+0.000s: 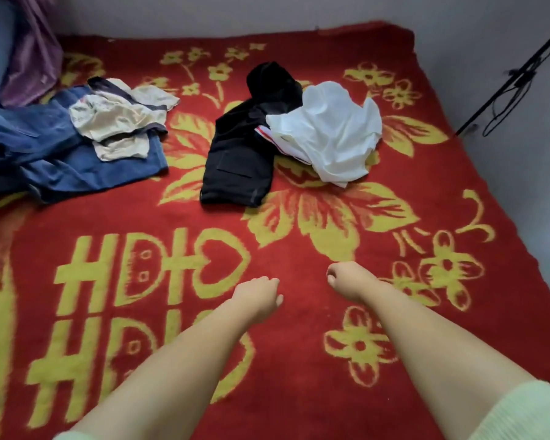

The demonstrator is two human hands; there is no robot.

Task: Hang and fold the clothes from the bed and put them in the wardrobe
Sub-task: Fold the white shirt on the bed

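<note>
Soft, even daylight fills my view, with no glare and only faint shadows under the clothes on the bed (299, 255). The wide lens bows the bed's edges near the corners. Everything looks slightly soft, and my forearms blur toward the bottom.

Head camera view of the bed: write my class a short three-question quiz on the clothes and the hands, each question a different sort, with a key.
1. True or false: the white garment lies partly on the black garment.
2. Multiple choice: what lies on the blue jeans? A) a cream garment B) a hanger C) a pillow
3. Fill in: the left hand and the right hand hover over the red blanket with fingers curled, holding ____.

Key
1. True.
2. A, the cream garment.
3. Nothing.
</note>
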